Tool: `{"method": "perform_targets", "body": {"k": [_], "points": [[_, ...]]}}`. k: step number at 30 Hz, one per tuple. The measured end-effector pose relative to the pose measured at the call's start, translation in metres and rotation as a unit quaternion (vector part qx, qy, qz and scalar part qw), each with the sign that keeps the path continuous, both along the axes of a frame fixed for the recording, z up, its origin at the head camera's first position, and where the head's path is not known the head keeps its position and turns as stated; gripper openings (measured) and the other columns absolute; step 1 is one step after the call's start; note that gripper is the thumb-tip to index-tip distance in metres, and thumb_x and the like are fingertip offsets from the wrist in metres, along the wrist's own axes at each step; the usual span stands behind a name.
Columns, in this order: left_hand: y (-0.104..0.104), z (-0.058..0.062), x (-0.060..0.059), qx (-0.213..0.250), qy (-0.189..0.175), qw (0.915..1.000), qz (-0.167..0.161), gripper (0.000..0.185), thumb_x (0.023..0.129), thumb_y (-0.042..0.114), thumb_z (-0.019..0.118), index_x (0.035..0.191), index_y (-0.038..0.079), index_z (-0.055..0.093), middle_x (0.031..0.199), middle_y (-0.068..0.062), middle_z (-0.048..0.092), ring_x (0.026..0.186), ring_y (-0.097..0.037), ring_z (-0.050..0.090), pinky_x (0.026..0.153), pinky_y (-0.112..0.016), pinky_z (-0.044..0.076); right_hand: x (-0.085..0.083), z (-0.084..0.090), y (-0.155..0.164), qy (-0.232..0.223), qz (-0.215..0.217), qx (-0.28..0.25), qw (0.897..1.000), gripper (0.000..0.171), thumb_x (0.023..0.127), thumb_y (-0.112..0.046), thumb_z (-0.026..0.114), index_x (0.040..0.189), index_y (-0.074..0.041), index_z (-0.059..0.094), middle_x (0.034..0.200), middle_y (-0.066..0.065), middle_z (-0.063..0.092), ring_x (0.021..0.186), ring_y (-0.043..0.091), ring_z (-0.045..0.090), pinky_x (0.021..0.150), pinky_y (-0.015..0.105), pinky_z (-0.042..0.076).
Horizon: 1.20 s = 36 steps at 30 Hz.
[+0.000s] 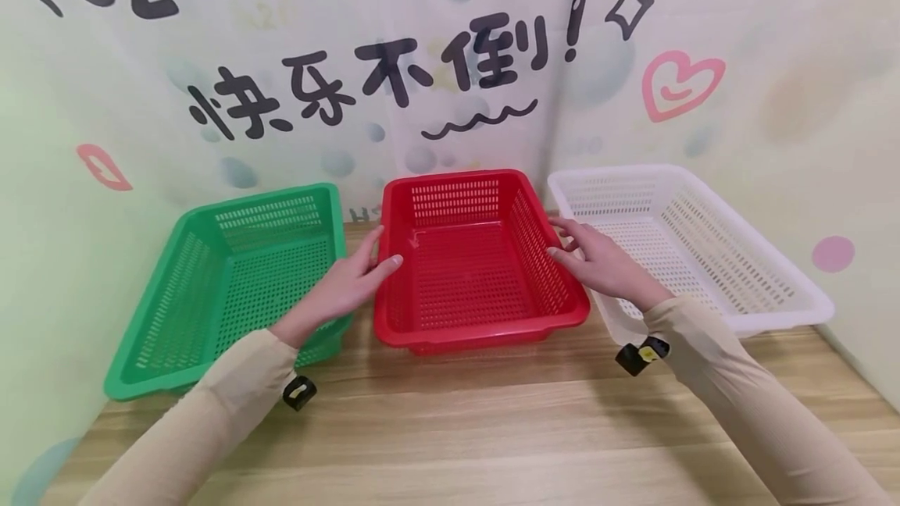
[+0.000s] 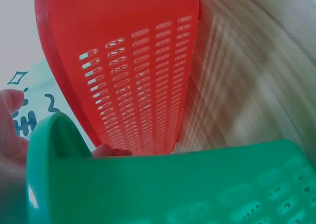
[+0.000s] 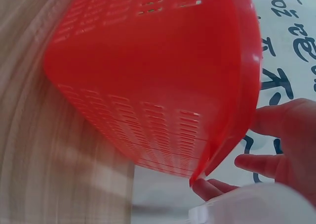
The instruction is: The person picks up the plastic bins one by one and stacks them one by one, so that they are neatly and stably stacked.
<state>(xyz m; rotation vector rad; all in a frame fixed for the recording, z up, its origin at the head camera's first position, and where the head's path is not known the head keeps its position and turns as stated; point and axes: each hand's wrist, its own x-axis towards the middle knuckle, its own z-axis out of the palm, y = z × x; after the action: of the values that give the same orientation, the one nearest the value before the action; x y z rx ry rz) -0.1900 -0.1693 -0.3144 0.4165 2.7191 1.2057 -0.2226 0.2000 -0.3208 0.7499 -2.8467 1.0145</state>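
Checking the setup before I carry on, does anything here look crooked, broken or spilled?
Nothing looks broken or spilled. The red basket overlaps the white basket and sits close against the green basket, left hand and right hand on its side rims.

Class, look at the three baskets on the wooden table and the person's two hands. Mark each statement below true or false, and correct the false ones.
1. The red basket stands between the green basket and the white basket. True.
2. The left hand rests on the white basket's rim. False: it touches the left rim of the red basket.
3. The right hand touches the right rim of the red basket. True.
4. The red basket is full of fruit. False: nothing shows inside it.
5. The table is made of glass. False: it has a wood-grain surface.
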Motion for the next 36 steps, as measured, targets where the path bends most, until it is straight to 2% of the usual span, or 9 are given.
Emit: {"method": "perform_targets", "body": {"k": [3,7,14,17,22,25,29,32,36], "points": [[0.0,-0.001,-0.001,0.004,-0.008,0.9999,-0.005,0.076,0.099,0.039,0.051,0.155,0.01,0.009,0.126,-0.021,0.058,0.105,-0.03,0.064,0.091,-0.051,0.049,0.0,-0.001,0.001,-0.021,0.0,-0.008,1.0,0.056,0.095,-0.013,0.06,0.145,-0.001,0.037,0.121,0.021,0.058,0.105,0.033,0.058,0.076,0.044,0.056],[-0.002,-0.004,-0.003,0.006,-0.018,0.9998,-0.004,0.076,0.099,0.04,0.05,0.155,0.01,0.01,0.128,-0.022,0.056,0.11,-0.032,0.06,0.093,-0.053,0.048,0.001,-0.004,0.003,-0.05,-0.007,-0.018,0.999,0.059,0.093,-0.008,0.061,0.146,-0.002,0.036,0.122,0.023,0.058,0.104,0.036,0.061,0.071,0.041,0.058],[-0.002,-0.003,-0.003,-0.015,-0.034,0.9992,0.016,0.073,0.1,0.043,0.046,0.154,0.004,0.015,0.127,-0.022,0.053,0.117,-0.036,0.052,0.095,-0.055,0.044,0.004,-0.006,0.002,-0.024,-0.011,-0.001,1.0,0.053,0.09,-0.001,0.062,0.138,0.009,0.042,0.12,0.029,0.058,0.103,0.041,0.062,0.077,0.045,0.056],[-0.001,-0.001,-0.004,-0.012,-0.042,0.9989,0.019,0.071,0.1,0.041,0.047,0.152,0.001,0.02,0.13,-0.022,0.051,0.12,-0.036,0.049,0.096,-0.054,0.044,0.004,-0.008,0.002,-0.027,-0.008,-0.014,1.0,0.049,0.09,0.0,0.061,0.134,0.012,0.045,0.12,0.031,0.058,0.103,0.042,0.062,0.076,0.043,0.057],[-0.003,-0.001,-0.005,0.028,-0.045,0.9986,0.002,0.064,0.098,0.027,0.054,0.15,-0.001,0.028,0.127,-0.022,0.052,0.114,-0.036,0.053,0.093,-0.051,0.047,0.003,-0.008,0.004,-0.04,-0.002,-0.049,0.998,0.046,0.09,0.001,0.062,0.131,0.015,0.047,0.119,0.032,0.058,0.1,0.041,0.063,0.074,0.039,0.057],[-0.005,-0.002,-0.005,0.04,-0.04,0.9983,-0.012,0.066,0.096,0.021,0.058,0.15,-0.001,0.029,0.122,-0.021,0.053,0.11,-0.037,0.057,0.09,-0.049,0.05,0.004,-0.006,0.004,-0.077,-0.011,-0.078,0.994,0.048,0.09,0.0,0.061,0.134,0.014,0.046,0.116,0.031,0.06,0.098,0.038,0.064,0.073,0.035,0.057],[-0.007,-0.004,-0.003,0.041,-0.03,0.9986,-0.014,0.067,0.095,0.017,0.059,0.15,-0.003,0.026,0.124,-0.024,0.051,0.111,-0.038,0.058,0.09,-0.047,0.05,0.004,-0.004,0.007,-0.117,-0.024,-0.11,0.987,0.052,0.092,-0.003,0.06,0.139,0.01,0.042,0.117,0.029,0.06,0.097,0.034,0.064,0.073,0.033,0.057],[-0.009,-0.004,-0.002,0.057,-0.032,0.9978,-0.012,0.067,0.095,0.015,0.059,0.15,-0.004,0.024,0.127,-0.026,0.047,0.114,-0.04,0.056,0.091,-0.048,0.049,0.005,-0.003,0.009,-0.118,-0.024,-0.121,0.985,0.053,0.092,-0.003,0.061,0.14,0.009,0.042,0.12,0.029,0.058,0.101,0.035,0.062,0.075,0.031,0.057],[-0.012,-0.003,-0.002,0.104,-0.051,0.9932,-0.009,0.069,0.094,0.014,0.061,0.151,-0.001,0.025,0.131,-0.026,0.046,0.117,-0.042,0.053,0.093,-0.049,0.048,0.007,0.0,0.012,-0.114,-0.023,-0.136,0.984,0.051,0.092,-0.004,0.062,0.138,0.009,0.045,0.122,0.028,0.059,0.105,0.036,0.06,0.076,0.025,0.055]]}}
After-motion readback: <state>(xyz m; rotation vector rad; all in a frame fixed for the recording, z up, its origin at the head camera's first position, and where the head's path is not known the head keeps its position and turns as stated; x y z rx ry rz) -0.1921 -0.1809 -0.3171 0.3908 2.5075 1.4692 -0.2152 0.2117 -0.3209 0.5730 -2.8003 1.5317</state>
